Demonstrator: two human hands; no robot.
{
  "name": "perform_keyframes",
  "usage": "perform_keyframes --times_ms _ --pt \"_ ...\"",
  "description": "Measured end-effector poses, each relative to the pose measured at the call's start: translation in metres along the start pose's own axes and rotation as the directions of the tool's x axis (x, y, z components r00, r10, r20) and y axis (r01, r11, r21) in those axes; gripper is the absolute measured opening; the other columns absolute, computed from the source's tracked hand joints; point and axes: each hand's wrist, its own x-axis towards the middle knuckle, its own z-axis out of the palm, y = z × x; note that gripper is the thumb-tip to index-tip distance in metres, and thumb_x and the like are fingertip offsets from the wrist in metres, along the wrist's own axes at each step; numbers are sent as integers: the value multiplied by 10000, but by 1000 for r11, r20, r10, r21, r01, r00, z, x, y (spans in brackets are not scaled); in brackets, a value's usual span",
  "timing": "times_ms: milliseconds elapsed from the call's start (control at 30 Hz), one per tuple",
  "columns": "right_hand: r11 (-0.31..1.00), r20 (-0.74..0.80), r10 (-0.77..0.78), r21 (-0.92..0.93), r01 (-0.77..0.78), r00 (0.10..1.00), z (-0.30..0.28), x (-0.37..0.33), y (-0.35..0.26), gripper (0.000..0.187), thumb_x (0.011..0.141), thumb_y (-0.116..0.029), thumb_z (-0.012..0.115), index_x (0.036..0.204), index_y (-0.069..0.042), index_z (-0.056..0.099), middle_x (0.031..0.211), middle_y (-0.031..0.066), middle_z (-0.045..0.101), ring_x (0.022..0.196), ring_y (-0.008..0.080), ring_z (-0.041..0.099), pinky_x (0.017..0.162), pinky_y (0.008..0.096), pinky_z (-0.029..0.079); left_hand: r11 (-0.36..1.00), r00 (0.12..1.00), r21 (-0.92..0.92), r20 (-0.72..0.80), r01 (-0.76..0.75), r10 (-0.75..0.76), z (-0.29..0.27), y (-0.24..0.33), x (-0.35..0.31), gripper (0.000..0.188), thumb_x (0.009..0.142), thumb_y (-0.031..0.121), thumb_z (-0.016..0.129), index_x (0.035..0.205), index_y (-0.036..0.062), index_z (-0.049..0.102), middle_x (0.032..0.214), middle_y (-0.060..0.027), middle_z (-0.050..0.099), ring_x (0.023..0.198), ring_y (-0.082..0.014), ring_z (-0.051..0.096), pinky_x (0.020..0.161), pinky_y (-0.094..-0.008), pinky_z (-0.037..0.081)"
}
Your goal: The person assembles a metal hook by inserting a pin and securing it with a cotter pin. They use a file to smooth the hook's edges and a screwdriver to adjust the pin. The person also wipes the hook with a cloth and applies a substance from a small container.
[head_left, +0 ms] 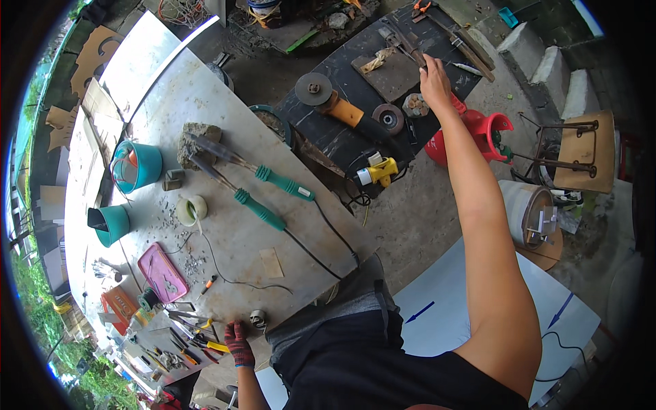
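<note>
My bare right hand (435, 83) reaches far forward over the black workbench, its fingers closed on the end of a long dark hand tool (404, 45) whose exact kind I cannot make out. Beside that hand stands a container of small round pieces (415, 106). A flat dark plate (386, 74) with a crumpled tan scrap lies left of the tool. My left hand (239, 345), in a dark red knitted glove, rests at the metal table's near edge with its fingers laid out. Close by are yellow-handled pliers (217, 347) and a small metal ring-shaped piece (257, 318).
Two green-handled soldering irons (260, 208) lean on a stone block (199, 142) on the metal table (239, 130). Teal buckets (140, 171) and a pink tray (162, 273) stand left. An angle grinder (338, 106) lies on the black bench; a red gas cylinder (478, 130) stands beside it.
</note>
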Motion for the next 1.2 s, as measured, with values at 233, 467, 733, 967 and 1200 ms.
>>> perform_keyframes --times_ms 233,467,733,967,1200 --pt "999 64 37 -30 -35 997 29 22 6 458 1009 -153 579 1457 -167 487 1332 115 583 1232 362 596 947 563 481 998 999 -32 -2 53 -53 1 -5 7 242 1052 276 626 1154 58 617 1023 -1 640 899 -101 580 811 -276 489" --pt "998 84 9 -67 -3 996 35 25 24 476 1014 -160 579 1478 -191 473 1365 88 576 1259 331 579 985 560 454 995 993 -13 -67 95 -95 3 -6 10 235 1053 282 621 1128 59 621 983 2 636 863 -103 571 780 -278 482" --pt "990 107 15 -138 0 994 46 26 35 484 1018 -202 599 1485 -216 467 1373 82 571 1279 327 554 1015 553 442 992 989 19 -86 123 -121 1 -6 13 258 1043 299 634 1131 56 631 997 3 644 872 -107 568 774 -285 478" --pt "986 122 14 -169 7 992 40 28 26 484 1007 -203 621 1470 -202 483 1350 85 571 1267 330 556 1006 558 450 990 986 47 -104 134 -129 0 -10 14 309 1042 311 633 1195 43 637 1091 -25 665 953 -132 595 835 -303 499" --pt "991 105 -8 -129 21 994 44 31 32 450 1015 -176 593 1454 -175 494 1318 80 574 1260 337 552 992 558 460 994 990 21 -101 105 -102 0 -13 12 328 1043 318 631 1217 39 632 1121 -42 661 978 -144 600 860 -310 503"
